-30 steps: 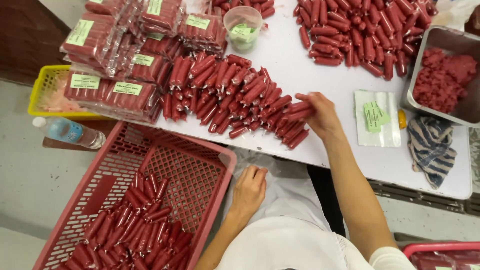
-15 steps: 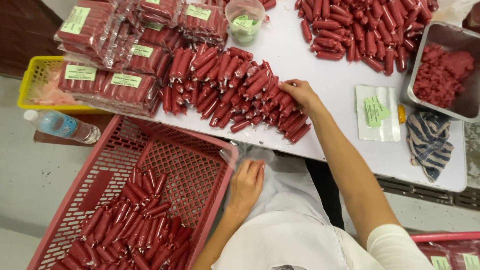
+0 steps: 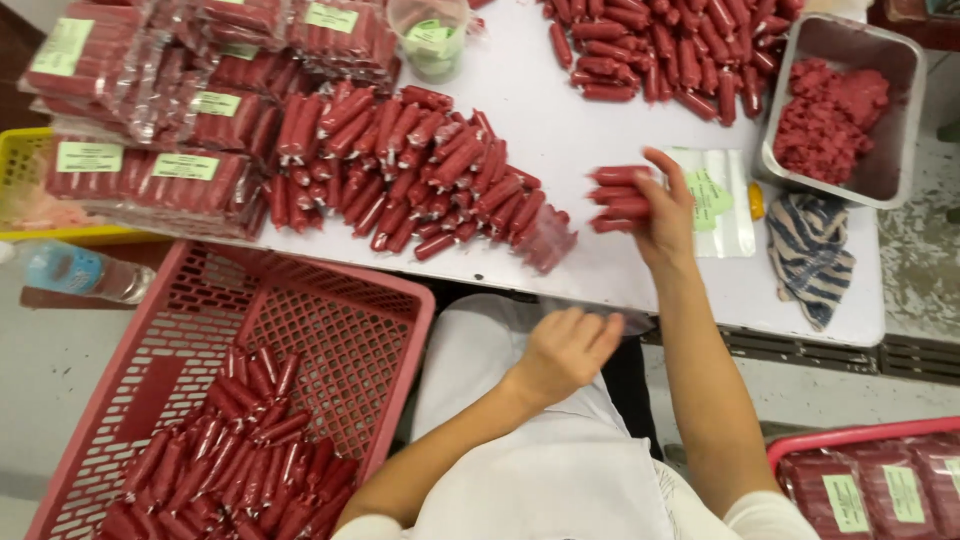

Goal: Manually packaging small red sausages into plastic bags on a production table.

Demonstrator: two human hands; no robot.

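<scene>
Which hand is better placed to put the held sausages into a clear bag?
The right hand, probably: it already grips a few red sausages above the table. The left hand is low near the lap, holding what looks like a clear plastic bag.

Far left on your white table [image 3: 600,110] you have stacked sealed packs of red sausages with green labels [image 3: 150,150]. A metal tray of minced meat [image 3: 845,110] sits far right, a striped cloth [image 3: 812,250] just nearer. A pink crate [image 3: 330,330] stands near left, beside a water bottle [image 3: 75,272].
</scene>
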